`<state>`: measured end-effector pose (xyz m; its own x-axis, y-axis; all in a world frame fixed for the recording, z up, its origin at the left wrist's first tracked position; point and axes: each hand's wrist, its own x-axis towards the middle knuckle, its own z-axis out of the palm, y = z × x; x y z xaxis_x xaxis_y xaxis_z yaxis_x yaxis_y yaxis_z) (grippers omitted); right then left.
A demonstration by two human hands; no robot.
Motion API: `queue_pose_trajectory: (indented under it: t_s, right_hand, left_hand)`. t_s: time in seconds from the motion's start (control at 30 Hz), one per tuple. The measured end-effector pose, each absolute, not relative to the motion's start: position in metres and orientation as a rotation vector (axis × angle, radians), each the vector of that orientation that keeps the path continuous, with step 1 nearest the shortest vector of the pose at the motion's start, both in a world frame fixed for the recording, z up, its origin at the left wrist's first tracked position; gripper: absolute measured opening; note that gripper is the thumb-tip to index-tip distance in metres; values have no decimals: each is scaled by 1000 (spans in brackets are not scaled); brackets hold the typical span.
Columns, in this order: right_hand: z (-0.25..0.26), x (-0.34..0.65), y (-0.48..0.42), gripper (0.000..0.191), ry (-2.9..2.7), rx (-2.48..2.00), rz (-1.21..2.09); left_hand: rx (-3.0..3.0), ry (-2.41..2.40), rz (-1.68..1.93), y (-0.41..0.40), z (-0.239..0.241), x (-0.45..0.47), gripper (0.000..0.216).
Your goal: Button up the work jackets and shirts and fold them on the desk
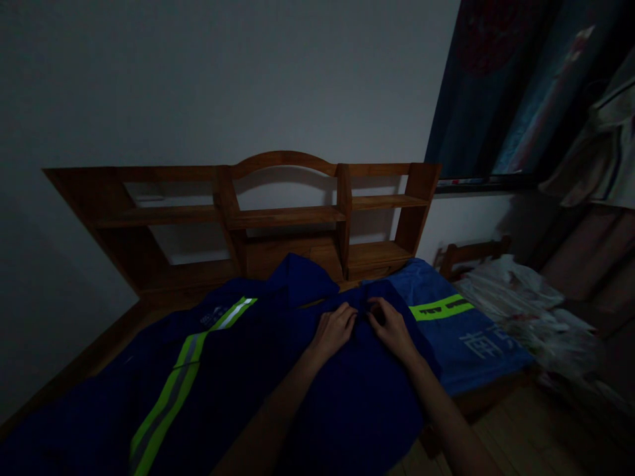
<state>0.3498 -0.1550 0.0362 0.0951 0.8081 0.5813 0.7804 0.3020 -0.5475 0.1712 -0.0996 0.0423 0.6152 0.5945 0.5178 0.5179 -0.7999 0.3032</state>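
A plain dark blue garment (357, 396) lies spread on the surface in front of me; the dim light hides whether it is trousers or a top. At its upper middle, my left hand (338, 325) has its fingers bent and closed on the cloth. Just to the right, my right hand (389, 324) curls with thumb and forefinger pinching the same cloth near its upper edge. A small gap separates the two hands. On the left lies a dark blue jacket (233, 357) with yellow-green and silver reflective stripes (186, 363).
Beyond the clothes stands a wooden shelf unit (285, 216) against the wall. A lighter blue cloth (451, 337) with a yellow-green band and white characters lies at right. Past it are plastic bags (526, 304) by a wooden chair back (476, 253), and clothes hang (610, 158) near the window.
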Motion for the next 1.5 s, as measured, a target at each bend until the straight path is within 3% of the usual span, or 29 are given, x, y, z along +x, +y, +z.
queue_pose_trajectory:
  t_s: [0.17,0.37,0.53,0.67,0.8,0.87,1.13,1.5]
  right_hand:
    - [38,352,-153,28,-1682,-1509,-179]
    - [50,359,-156,53,-1524,-1697,-427]
    - [44,358,-164,26,-1448,-2006,-217]
    - [37,345,-165,23,-1546,-1762,-184]
    - [33,333,-163,21,-1637,-1480,-128]
    - [32,330,-164,19,-1661,-1425,-82]
    - [36,325,-175,19,-1697,-1410,-24]
    - [38,325,-175,12,-1575,-1471,-95]
  left_hand:
    - [2609,1160,1069,-99,47,170,26]
    - [2372,1429,1249,-95,47,168,23]
    - [2205,1501,1314,-79,33,166,20]
    - [2244,1390,1352,-75,29,165,19]
    - [2474,1082,1359,-89,40,167,55]
    - [2596,917,1292,-98,47,169,63]
    - [2815,642,1275,-106,50,167,31]
    - [2854,719,1230,-107,44,169,32]
